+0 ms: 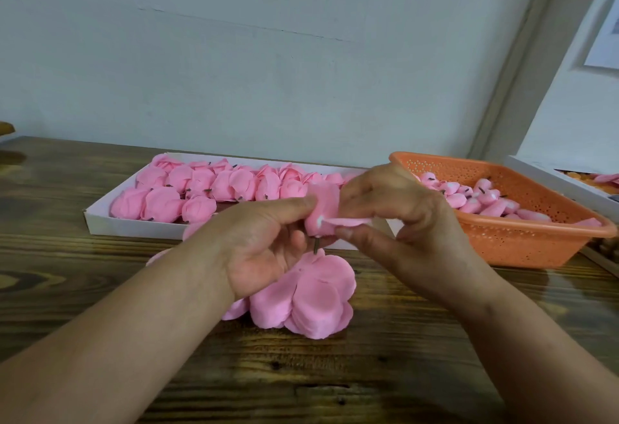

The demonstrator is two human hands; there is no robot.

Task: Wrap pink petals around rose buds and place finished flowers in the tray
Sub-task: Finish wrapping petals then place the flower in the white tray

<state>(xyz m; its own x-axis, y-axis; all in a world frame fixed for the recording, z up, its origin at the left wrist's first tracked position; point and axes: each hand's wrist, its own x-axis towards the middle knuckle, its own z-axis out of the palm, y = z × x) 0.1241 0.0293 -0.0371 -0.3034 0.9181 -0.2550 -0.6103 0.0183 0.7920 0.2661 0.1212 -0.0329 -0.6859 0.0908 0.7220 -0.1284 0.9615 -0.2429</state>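
dark wooden table (100,256) – pale blue wall (234,72) behind

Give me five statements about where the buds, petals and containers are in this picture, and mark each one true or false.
1. The left hand holds a rose bud above the table. True.
2. The right hand rests flat on the table. False: it is raised and pinches a pink petal against the bud.
3. The white tray holds many finished pink flowers. True.
4. The orange basket stands left of the white tray. False: it stands to the tray's right.
5. A pile of loose petals lies on the table below the hands. True.
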